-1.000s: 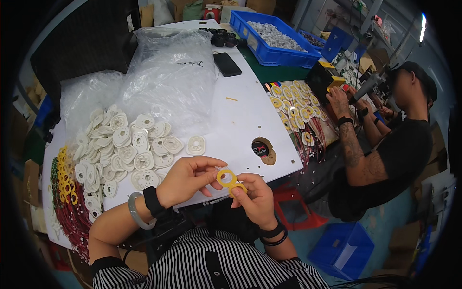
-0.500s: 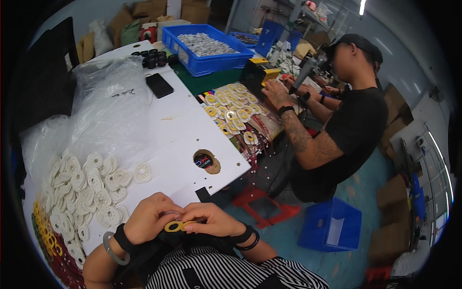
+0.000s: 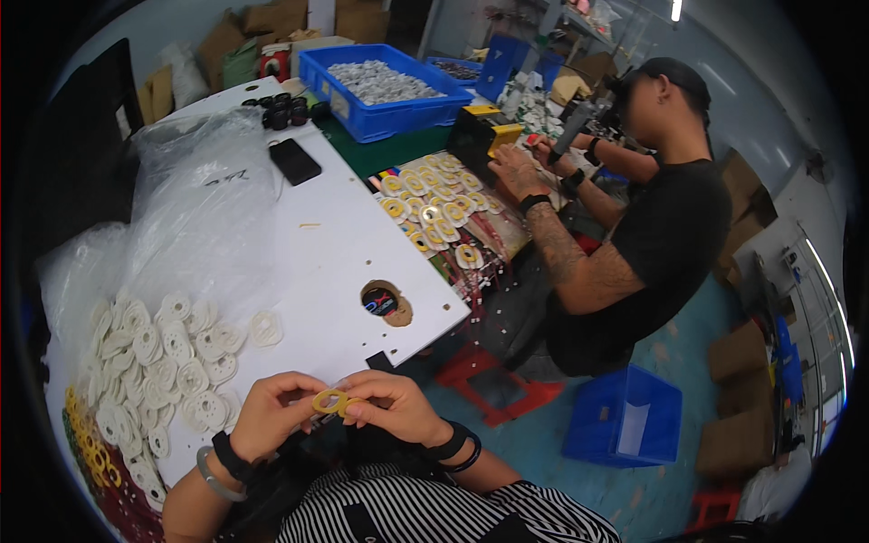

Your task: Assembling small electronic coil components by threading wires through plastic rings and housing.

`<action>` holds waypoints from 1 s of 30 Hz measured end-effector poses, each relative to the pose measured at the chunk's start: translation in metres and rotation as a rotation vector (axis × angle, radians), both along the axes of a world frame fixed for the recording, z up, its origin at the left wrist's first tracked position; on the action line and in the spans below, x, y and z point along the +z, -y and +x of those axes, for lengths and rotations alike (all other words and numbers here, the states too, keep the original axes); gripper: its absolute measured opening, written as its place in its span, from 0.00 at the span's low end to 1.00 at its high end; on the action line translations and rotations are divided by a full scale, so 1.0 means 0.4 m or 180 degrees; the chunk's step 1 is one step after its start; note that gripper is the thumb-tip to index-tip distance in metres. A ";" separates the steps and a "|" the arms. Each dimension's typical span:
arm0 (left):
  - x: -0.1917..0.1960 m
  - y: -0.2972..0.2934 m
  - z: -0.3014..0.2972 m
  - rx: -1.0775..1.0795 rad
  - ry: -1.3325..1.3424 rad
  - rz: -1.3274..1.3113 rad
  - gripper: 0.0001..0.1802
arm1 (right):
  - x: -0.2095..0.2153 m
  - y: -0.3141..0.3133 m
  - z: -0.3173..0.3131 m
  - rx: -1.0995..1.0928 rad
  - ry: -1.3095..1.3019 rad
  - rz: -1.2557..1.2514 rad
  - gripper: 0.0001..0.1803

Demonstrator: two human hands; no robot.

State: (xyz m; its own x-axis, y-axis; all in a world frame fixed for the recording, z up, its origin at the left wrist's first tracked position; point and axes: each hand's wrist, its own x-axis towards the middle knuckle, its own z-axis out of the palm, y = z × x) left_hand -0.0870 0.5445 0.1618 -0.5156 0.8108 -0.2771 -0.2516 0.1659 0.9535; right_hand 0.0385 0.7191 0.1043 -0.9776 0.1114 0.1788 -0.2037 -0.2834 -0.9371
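Observation:
Just beyond my lap, past the table's near edge, both my hands meet around a yellow ring-shaped piece [image 3: 328, 402]. A second, smaller yellow rounded part adjoins it on the right, and I cannot tell whether the two are joined. My left hand [image 3: 276, 416] pinches the ring's left side between thumb and fingers. From the other side, my right hand [image 3: 396, 409] grips the right end with thumb and forefinger. Left of my hands lies a heap of white plastic discs with holes [image 3: 163, 362]. Several yellow rings with dark red wires [image 3: 95, 457] sit by the near left edge.
Clear plastic bags [image 3: 199, 199] and a black phone [image 3: 295, 162] lie on the white table [image 3: 335, 262]. Behind stands a blue bin [image 3: 380, 118] of small pale parts. A co-worker [image 3: 670, 244] works at the right beside assembled white-and-yellow pieces [image 3: 434, 204]. A blue crate [image 3: 588, 421] is on the floor.
My hands have drawn slightly apart and the yellow ring has risen and turned, showing more of its opening. My left fingers have shifted upward on it.

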 end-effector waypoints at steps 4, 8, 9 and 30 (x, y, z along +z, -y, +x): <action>0.000 -0.018 -0.001 0.0111 0.0508 0.0194 0.11 | 0.019 -0.003 0.010 -0.0258 0.0091 -0.0033 0.11; 0.003 -0.021 -0.018 0.0173 0.0612 0.0274 0.11 | 0.014 -0.029 0.030 -0.0374 0.0269 -0.0011 0.12; -0.005 -0.018 -0.024 0.0015 0.0573 0.0173 0.10 | 0.023 -0.028 0.030 -0.0342 0.0306 0.0001 0.13; -0.006 -0.003 -0.003 0.0075 0.0776 0.0271 0.12 | 0.002 -0.022 0.022 -0.0436 0.0437 0.0309 0.13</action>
